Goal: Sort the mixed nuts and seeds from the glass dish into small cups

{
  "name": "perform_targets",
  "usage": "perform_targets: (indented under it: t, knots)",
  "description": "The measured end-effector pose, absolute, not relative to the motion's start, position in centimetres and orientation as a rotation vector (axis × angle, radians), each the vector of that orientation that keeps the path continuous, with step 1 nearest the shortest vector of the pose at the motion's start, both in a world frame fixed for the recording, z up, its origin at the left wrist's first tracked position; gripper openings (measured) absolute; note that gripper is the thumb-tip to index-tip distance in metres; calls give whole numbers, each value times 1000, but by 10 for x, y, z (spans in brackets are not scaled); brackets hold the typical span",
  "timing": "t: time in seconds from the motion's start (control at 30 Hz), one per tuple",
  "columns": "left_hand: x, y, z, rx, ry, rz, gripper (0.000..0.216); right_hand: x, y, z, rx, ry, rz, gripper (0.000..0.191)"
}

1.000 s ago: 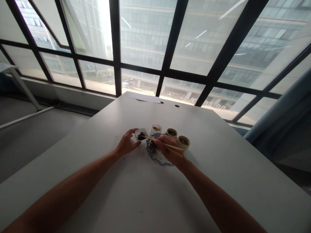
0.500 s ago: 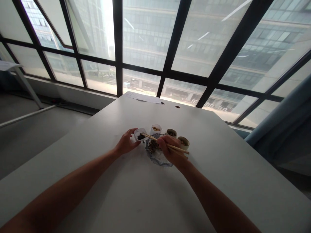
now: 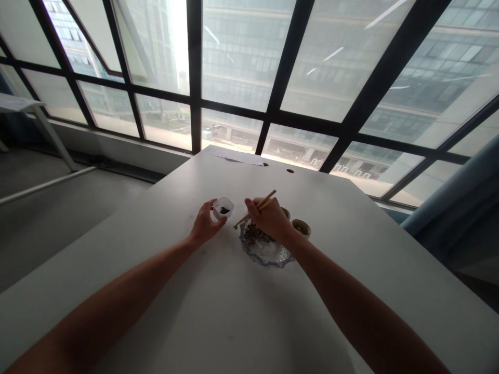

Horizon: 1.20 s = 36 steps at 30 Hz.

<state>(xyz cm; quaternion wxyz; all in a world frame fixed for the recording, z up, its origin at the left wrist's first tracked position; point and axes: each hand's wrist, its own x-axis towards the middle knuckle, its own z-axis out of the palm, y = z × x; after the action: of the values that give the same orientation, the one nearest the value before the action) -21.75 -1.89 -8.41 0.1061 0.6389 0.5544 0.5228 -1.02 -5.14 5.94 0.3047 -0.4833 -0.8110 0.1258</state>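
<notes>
My left hand [image 3: 206, 224] is closed around the side of a small translucent cup [image 3: 230, 208], which has dark bits [image 3: 224, 210] in its bottom. A pair of wooden chopsticks [image 3: 249, 214] is gripped in my right hand [image 3: 271, 215]. Their tips point down and left, at a small dark piece [image 3: 236, 227] between the cup and a scalloped clear plate [image 3: 268, 258]; whether they pinch it I cannot tell. Brown striped pieces like seeds [image 3: 254, 235] lie on the plate's left part, under my right hand. The hand hides part of the plate and the bowls behind.
Right of my right hand stands a small olive bowl [image 3: 301, 227]; another bowl [image 3: 286, 212] shows only partly behind the hand. Papers [image 3: 237, 156] lie at the far edge of the white table [image 3: 175, 301], near two round holes. Tall windows rise beyond, and a blue curtain [image 3: 460, 208] hangs at right.
The chopstick tips have left the cup and come down beside the plate. My right hand has turned and moved up, now covering the white cup behind. My left hand still holds its cup.
</notes>
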Motion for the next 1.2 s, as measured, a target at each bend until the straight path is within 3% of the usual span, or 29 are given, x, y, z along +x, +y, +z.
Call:
perform_targets:
  t: [0.33,0.87,1.0,1.2]
  knots:
    - [-214,-21,-81,1873,1626,1527,64,-39,-47,67,-1526,-2150,255,43]
    - [-214,-23,-79,1855,1618,1474,63,-14,-74,85,-1239,-1935,438,47]
    - [-214,-27,-76,1917,1480,1416,62,-8,-80,67,-1046,-1907,346,51]
    - [-214,-30,-73,1951,1456,1324,62,3,-76,36,-921,-2047,344,43]
